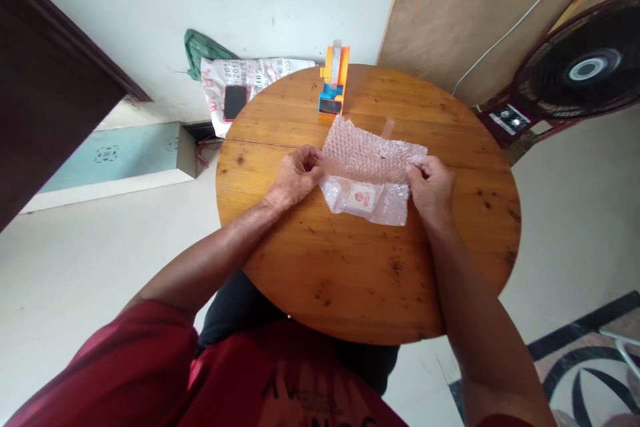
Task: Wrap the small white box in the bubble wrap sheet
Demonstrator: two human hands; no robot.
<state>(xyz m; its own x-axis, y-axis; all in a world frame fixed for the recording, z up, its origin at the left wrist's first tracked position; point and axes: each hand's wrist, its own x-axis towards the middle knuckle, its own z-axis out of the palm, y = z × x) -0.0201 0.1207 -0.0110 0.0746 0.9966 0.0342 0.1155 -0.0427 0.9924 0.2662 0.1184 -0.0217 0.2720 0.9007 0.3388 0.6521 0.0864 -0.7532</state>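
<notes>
A sheet of clear bubble wrap (373,155) lies on the round wooden table, its far part folded toward me. On its near part rests a small white box (362,197) with a red print, partly covered by the plastic. My left hand (299,175) pinches the left edge of the wrap between thumb and fingers. At the opposite edge, my right hand (431,185) grips the wrap the same way. A short strip of tape (388,128) shows just beyond the far edge of the wrap.
An orange and blue tape dispenser (334,80) stands at the back of the wooden table (320,273). Left of it, a dark phone (235,102) lies on a printed white bag (260,73), near a green bag (205,50). A large fan (585,67) stands at the right.
</notes>
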